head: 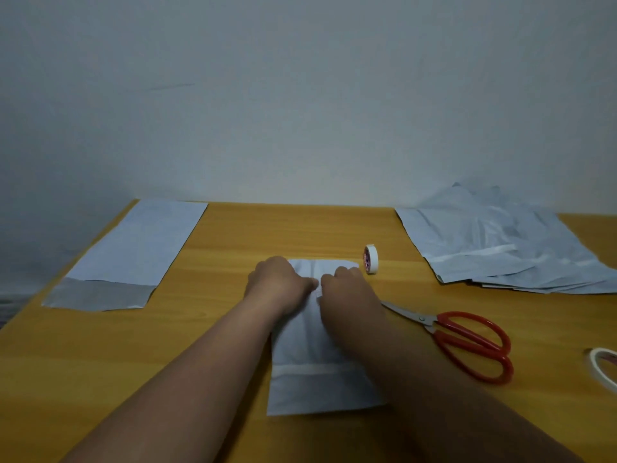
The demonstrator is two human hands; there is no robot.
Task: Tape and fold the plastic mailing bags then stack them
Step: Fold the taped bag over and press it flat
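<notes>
White mailing bag (310,362) lies under both hands.

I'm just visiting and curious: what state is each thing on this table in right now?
Middle bag: flat, both hands on it.
Left bag: flat, flap open.
Bag pile: loose, crumpled.
Tape roll: standing on edge.
Scissors: closed, lying flat.
Left hand: fingers curled.
Right hand: fingers curled.

Your left hand (278,282) and right hand (347,289) were bare, no rings or gloves showing. Your forearms were uncovered too, with no sleeve, watch or band in view.
</notes>
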